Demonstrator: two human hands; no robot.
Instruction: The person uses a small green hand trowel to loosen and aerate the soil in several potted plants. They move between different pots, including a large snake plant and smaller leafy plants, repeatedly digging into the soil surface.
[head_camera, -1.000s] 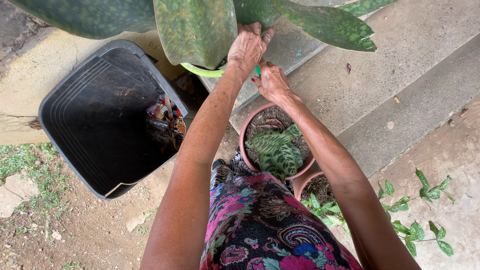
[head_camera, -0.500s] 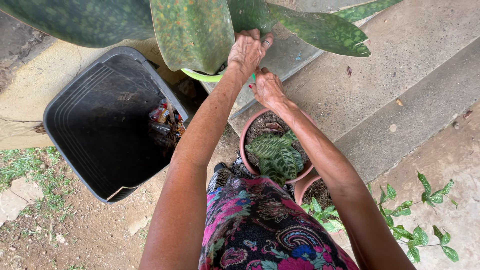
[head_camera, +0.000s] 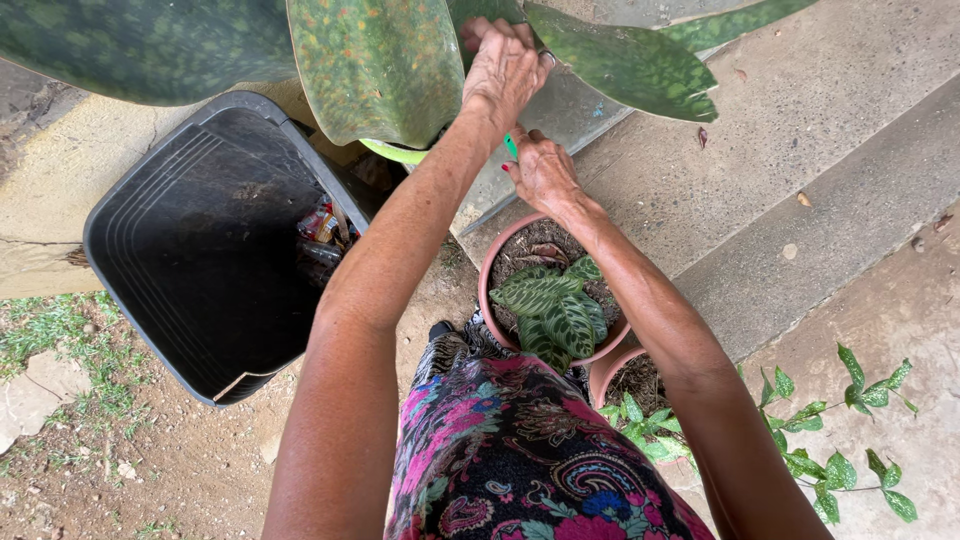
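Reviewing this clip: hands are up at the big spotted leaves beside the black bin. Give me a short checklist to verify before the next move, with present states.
1. Left hand has a grip on the big spotted leaf: ok.
2. Right hand holds the green-handled tool: ok, though its working end is hidden.
3. Tool placed against the leaf base: cannot tell.
4. Black bin open and beside the plant: ok.
5. Small potted plant below the arms stands upright: ok.

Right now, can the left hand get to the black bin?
Probably yes. The left hand is up gripping a big spotted leaf, so it would have to let go, but the black bin sits open just below that arm with nothing between them.
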